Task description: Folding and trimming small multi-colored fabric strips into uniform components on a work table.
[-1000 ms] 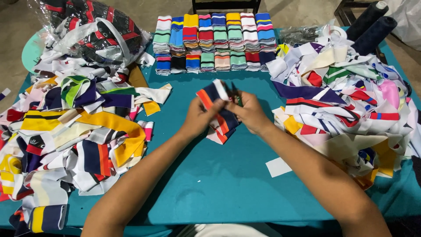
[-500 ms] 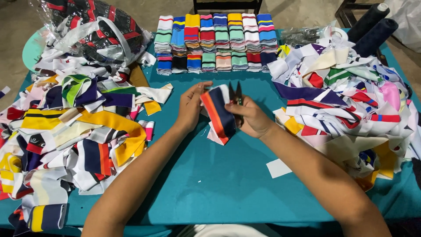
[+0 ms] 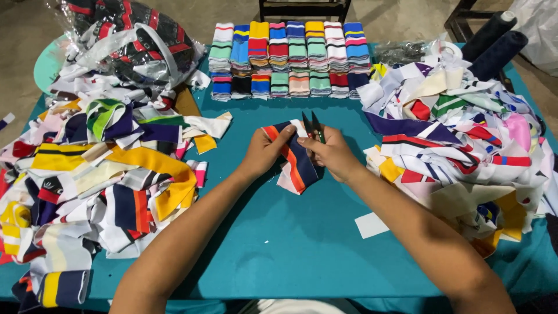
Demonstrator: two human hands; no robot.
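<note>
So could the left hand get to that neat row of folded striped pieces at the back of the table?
Probably yes. The left hand holds the striped fabric piece, and only bare teal table lies between it and the folded stacks; it would have to let go first.

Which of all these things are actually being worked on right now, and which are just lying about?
In hand:
left hand holding the striped knit piece
right hand holding the small snips

Lying about:
loose pile at left
loose pile at right
neat stacked rows
plastic bag
thread cones
white scrap
</note>
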